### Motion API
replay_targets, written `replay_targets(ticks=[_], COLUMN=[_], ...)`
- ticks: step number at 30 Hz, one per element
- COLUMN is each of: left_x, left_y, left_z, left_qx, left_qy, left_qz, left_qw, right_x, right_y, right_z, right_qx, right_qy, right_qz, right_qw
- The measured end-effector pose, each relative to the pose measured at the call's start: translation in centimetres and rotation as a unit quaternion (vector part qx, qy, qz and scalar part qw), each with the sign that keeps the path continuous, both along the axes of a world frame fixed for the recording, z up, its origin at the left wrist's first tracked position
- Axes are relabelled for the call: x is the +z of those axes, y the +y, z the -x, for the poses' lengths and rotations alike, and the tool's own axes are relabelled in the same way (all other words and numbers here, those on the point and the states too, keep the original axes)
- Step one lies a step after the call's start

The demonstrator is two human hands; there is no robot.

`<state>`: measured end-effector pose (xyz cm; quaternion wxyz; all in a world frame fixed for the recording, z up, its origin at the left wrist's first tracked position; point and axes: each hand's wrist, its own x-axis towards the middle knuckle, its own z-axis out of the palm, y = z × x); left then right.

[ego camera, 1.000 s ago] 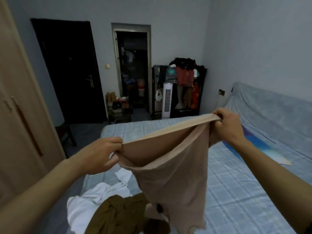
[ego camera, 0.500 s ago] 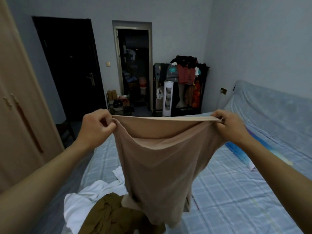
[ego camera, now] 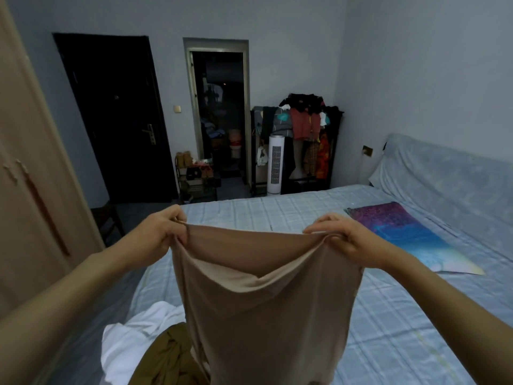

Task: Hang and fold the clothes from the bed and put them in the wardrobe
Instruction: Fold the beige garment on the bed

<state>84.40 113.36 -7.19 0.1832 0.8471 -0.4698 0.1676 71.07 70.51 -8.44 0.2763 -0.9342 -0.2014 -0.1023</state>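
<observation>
Blue checked bed (ego camera: 319, 218) fills the grey-walled room (wardrobe (ego camera: 30, 168) at left). Two garments lie on it; a third, the beige garment (ego camera: 263, 295), hangs above, left hand (ego camera: 155, 237) and right hand (ego camera: 344, 237) each clenched on its edge.

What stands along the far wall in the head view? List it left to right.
Dark closed door → open doorway → white tower fan → clothes rack piled with garments.
</observation>
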Motion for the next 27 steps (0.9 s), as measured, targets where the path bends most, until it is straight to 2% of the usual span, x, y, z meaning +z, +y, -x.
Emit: replay_targets(ticks=[4,8,13,18,22,27], left_x=[-0.7,-0.9,-0.7,-0.5,-0.3,-0.4], left_y=[0.6,1.7,3.5,4.8,5.4,6.4], left_z=[-0.1,-0.3,-0.1,0.5,1.0,1.7], left_qx=[0.007,0.055,0.084,0.056,0.041,0.046], left_qy=[0.018,0.058,0.079,0.016,-0.013,-0.035], left_qz=[0.001,0.056,0.080,0.047,0.029,0.010], left_qw=[1.000,0.995,0.990,0.997,0.999,0.998], right_x=[0.0,-0.3,-0.3,-1.0,-1.5,-0.7], right_y=[0.5,1.0,1.4,1.3,1.2,1.7], right_z=[-0.2,0.2,0.8,0.6,0.4,0.9], right_qx=[0.029,0.037,0.077,0.055,0.002,0.010], right_qy=[0.015,-0.011,-0.029,-0.039,-0.047,-0.035], right_qz=[0.047,0.045,0.048,0.090,0.030,0.004], right_qw=[0.998,0.998,0.995,0.994,0.998,0.999])
